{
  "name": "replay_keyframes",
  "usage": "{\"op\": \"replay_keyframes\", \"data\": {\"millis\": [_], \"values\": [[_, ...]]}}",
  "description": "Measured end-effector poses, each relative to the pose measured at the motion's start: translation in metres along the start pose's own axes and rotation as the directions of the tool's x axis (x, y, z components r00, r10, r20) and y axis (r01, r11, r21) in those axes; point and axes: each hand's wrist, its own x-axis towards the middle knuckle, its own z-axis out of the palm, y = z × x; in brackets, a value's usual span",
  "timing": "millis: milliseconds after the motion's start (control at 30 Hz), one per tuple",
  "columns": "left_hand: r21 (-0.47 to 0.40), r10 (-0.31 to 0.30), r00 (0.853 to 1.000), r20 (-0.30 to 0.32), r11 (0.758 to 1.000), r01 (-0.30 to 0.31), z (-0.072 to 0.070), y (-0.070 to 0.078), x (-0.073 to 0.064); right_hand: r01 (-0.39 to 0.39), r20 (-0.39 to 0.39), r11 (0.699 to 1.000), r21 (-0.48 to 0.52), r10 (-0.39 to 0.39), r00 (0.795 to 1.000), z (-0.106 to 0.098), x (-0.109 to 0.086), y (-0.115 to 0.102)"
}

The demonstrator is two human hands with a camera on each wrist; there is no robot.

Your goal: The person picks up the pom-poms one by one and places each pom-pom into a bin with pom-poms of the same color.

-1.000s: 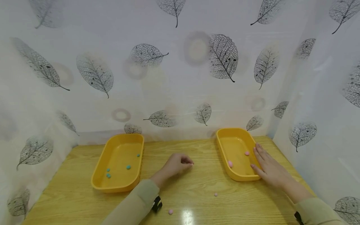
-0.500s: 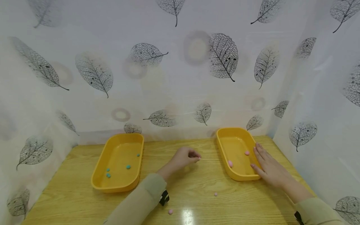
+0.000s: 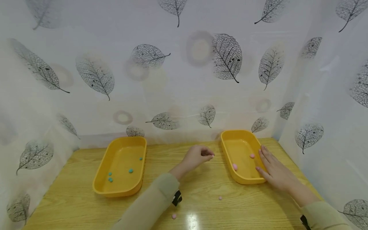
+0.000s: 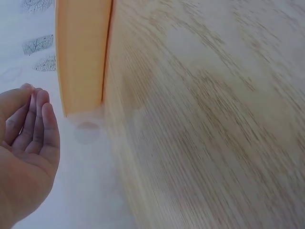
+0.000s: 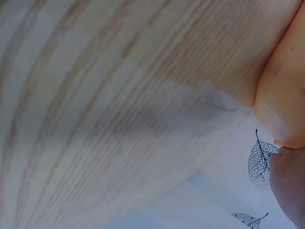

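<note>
My left hand (image 3: 196,157) is above the table just left of the right-hand yellow tray (image 3: 241,148). Its thumb and fingertips pinch a small pink ball (image 3: 213,155), mostly hidden by the fingers. In the left wrist view the fingertips meet close to the orange-looking tray wall (image 4: 83,57). With fingers extended, my right hand (image 3: 274,174) rests on the right rim of that same tray. Inside the tray lie two pink balls, one pink ball (image 3: 252,156) towards the right and another pink ball (image 3: 235,167) by the left wall.
A second yellow tray (image 3: 123,156) stands at the left with several small teal balls (image 3: 130,171) in it. On the wooden table (image 3: 201,188) lie two more pink balls, one pink ball (image 3: 220,198) and a nearer pink ball (image 3: 174,216). Leaf-patterned sheeting (image 3: 184,83) borders the table behind and at the sides.
My left hand has moved right and away from me, carrying the pinched pink ball closer to the right tray. The right hand has stayed on the tray's rim.
</note>
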Motion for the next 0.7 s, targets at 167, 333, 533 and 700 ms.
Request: {"op": "replay_keyframes", "data": {"millis": [167, 333, 533, 700], "values": [[0.001, 0.029, 0.999, -0.014, 1.000, -0.029, 0.007, 0.006, 0.006, 0.001, -0.005, 1.000, 0.007, -0.001, 1.000, 0.000, 0.000, 0.000], [0.008, 0.043, 0.999, -0.022, 0.999, -0.043, 0.013, 0.014, 0.013, -0.003, 0.007, 1.000, 0.010, 0.003, 1.000, -0.001, 0.000, 0.000], [0.009, 0.056, 0.998, -0.024, 0.998, -0.055, 0.020, 0.021, 0.023, -0.004, 0.014, 1.000, 0.005, 0.004, 1.000, -0.001, 0.000, 0.000], [0.000, 0.078, 0.996, -0.030, 0.997, -0.078, 0.026, 0.027, 0.029, -0.018, 0.034, 1.000, 0.019, 0.018, 0.999, -0.003, 0.001, -0.002]]}}
